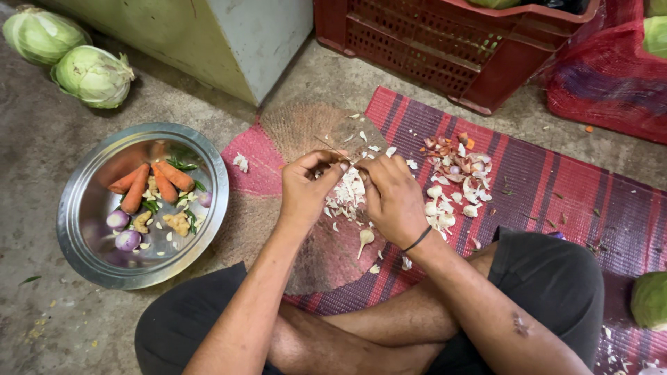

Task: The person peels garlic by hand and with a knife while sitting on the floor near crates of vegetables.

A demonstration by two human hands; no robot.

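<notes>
My left hand (306, 191) and my right hand (393, 198) meet over a round woven mat (299, 132), fingertips pinched together on a small garlic clove (349, 165). Under them lies a heap of white garlic skins (347, 194). One unpeeled clove (365, 238) lies on the mat near my right wrist. To the right, a pile of garlic cloves and peelings (451, 184) is spread on the striped red mat (556, 187). I sit cross-legged in dark shorts.
A steel plate (83, 229) at left holds carrots, small onions, ginger, green chillies and peeled cloves. Two cabbages (69, 55) lie at upper left beside a pale box (229, 35). A red crate (451, 48) and red mesh sack (611, 76) stand behind; another cabbage (649, 300) sits at right.
</notes>
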